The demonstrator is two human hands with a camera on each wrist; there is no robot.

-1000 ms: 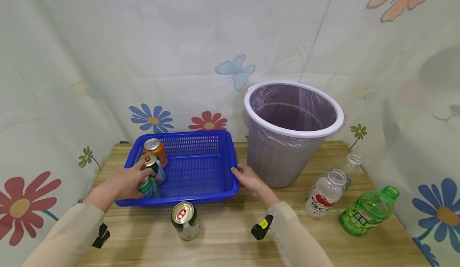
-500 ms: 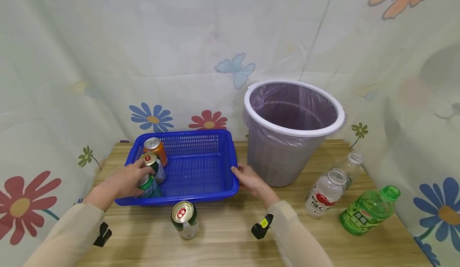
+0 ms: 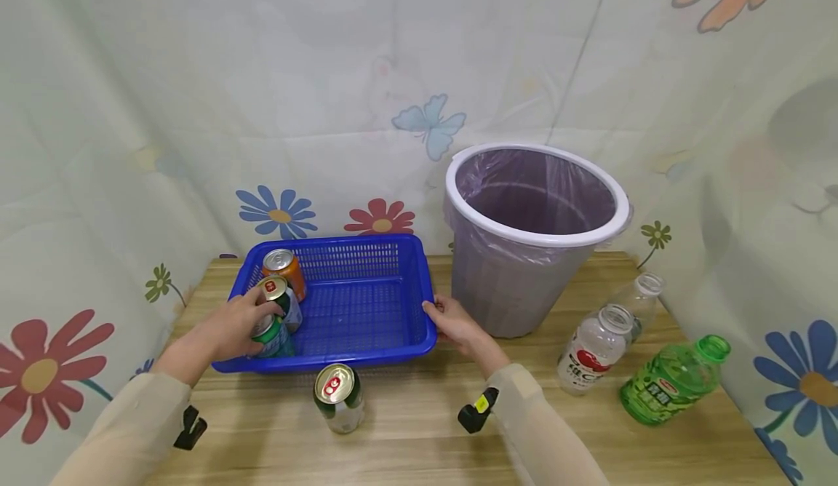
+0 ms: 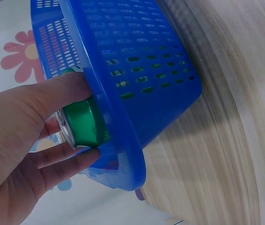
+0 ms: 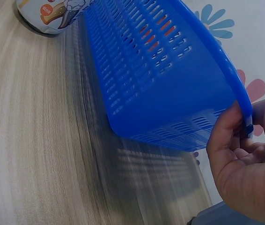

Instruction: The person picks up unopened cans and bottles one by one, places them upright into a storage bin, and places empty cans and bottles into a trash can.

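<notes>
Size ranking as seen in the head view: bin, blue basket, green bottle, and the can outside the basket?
1. Bin and blue basket: too alike to rank
2. Green bottle
3. Can outside the basket

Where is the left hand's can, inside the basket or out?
Inside: the left wrist view shows the green can through the slotted blue basket.

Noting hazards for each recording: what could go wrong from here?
The left hand holds the green can close to the middle can; lifting it might topple that one.

The right hand grips the rim of the basket; pulling it nearer could knock over the front can, standing just outside.
</notes>
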